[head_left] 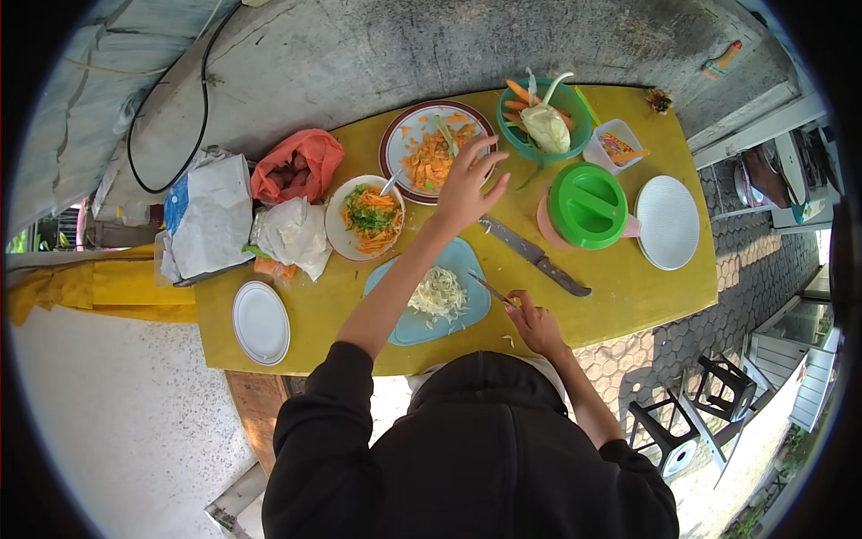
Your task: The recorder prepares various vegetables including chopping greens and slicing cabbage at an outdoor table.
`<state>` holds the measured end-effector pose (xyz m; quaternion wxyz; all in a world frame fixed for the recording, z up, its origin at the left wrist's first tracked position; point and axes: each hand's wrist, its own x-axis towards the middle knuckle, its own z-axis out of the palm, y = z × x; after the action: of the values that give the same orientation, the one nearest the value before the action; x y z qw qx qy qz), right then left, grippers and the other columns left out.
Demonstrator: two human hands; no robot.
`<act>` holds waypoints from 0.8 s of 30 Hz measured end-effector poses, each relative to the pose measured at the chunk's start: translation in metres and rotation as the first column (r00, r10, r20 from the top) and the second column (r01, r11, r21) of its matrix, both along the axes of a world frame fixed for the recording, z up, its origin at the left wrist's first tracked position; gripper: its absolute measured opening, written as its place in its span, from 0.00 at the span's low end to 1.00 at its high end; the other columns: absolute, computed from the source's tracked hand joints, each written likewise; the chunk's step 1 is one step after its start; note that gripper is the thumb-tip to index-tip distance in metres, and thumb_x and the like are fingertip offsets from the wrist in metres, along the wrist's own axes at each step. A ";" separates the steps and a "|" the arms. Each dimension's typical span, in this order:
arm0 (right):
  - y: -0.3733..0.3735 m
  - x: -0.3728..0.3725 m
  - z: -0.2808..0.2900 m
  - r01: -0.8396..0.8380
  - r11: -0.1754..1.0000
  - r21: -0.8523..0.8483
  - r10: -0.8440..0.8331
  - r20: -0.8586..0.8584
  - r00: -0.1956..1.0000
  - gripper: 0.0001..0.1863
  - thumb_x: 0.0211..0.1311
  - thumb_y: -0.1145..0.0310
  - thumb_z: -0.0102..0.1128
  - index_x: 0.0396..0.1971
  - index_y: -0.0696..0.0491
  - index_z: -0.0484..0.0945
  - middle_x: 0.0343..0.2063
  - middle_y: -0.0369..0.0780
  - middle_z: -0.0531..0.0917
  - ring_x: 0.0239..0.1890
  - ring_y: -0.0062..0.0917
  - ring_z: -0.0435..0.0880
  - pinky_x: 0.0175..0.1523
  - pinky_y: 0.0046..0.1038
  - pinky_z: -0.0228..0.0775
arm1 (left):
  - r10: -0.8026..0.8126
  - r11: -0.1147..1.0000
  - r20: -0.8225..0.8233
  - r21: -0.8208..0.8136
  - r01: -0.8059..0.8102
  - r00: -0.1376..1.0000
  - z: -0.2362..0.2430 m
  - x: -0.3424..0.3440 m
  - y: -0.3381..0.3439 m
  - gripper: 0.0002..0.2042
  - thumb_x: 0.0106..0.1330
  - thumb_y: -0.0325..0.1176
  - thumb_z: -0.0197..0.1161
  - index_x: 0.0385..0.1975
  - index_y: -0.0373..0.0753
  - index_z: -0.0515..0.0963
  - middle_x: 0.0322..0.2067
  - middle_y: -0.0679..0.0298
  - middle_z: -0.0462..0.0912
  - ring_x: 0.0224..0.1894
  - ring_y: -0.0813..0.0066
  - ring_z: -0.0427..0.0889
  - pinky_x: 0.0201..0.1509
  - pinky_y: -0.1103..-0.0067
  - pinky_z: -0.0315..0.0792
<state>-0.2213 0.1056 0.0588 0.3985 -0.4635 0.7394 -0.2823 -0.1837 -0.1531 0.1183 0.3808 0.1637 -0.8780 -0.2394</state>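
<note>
My left hand [464, 190] is raised over the right edge of a brown-rimmed plate [388, 144], fingers spread and holding nothing. Chopped orange pieces [429, 166] and a pale green stalk lie on that plate. My right hand [537, 325] grips a small knife [488, 287], its blade pointing at a heap of shredded white vegetable [440, 295]. The heap rests on a light blue cutting board [409, 334], partly hidden by my left forearm. Beyond the board lies a larger knife [537, 258] with a dark handle.
A bowl [334, 235] of shredded carrot and greens stands left of the plate. Toward the back right are a teal basin [575, 101] with carrots and cabbage, a green-lidded pitcher [588, 207] and stacked white plates [669, 223]. A white oval plate [261, 323] sits near-left.
</note>
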 end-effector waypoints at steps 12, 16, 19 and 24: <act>-0.052 0.002 -0.007 -0.644 0.735 0.212 0.674 -0.332 0.659 0.19 0.61 0.49 0.40 0.39 0.50 0.62 0.19 0.40 0.79 0.23 0.41 0.78 0.30 0.42 0.67 | 0.449 0.807 0.455 0.163 -0.568 0.769 -0.110 0.212 0.104 0.20 0.64 0.37 0.47 0.55 0.36 0.62 0.56 0.50 0.61 0.62 0.52 0.54 0.63 0.59 0.47; -0.064 -0.001 -0.001 -0.584 0.787 0.199 0.610 -0.387 0.691 0.20 0.61 0.48 0.40 0.38 0.51 0.61 0.16 0.42 0.77 0.22 0.42 0.77 0.29 0.42 0.66 | 0.284 0.815 0.330 0.411 -0.408 0.900 -0.107 0.212 0.126 0.20 0.63 0.35 0.48 0.54 0.35 0.62 0.55 0.50 0.63 0.60 0.54 0.58 0.61 0.61 0.52; -0.058 0.000 0.010 -0.553 0.814 0.177 0.580 -0.292 0.760 0.19 0.61 0.49 0.41 0.37 0.51 0.61 0.15 0.44 0.76 0.21 0.42 0.76 0.29 0.41 0.65 | 0.291 0.798 0.239 0.473 -0.373 0.926 -0.092 0.225 0.127 0.22 0.61 0.37 0.53 0.54 0.35 0.63 0.54 0.50 0.64 0.58 0.52 0.61 0.59 0.62 0.55; -0.046 0.021 0.009 -0.407 0.910 0.073 0.413 -0.107 0.904 0.19 0.61 0.50 0.44 0.35 0.54 0.62 0.16 0.46 0.76 0.22 0.44 0.76 0.29 0.41 0.65 | 0.491 0.782 0.368 0.212 -0.586 0.789 -0.094 0.233 0.125 0.33 0.49 0.50 0.64 0.52 0.37 0.65 0.53 0.52 0.64 0.54 0.51 0.63 0.56 0.61 0.58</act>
<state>-0.2004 0.0592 0.0674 0.4151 -0.6147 0.6547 -0.1457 0.0492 -0.0280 0.0244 0.2681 0.5026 -0.7893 -0.2292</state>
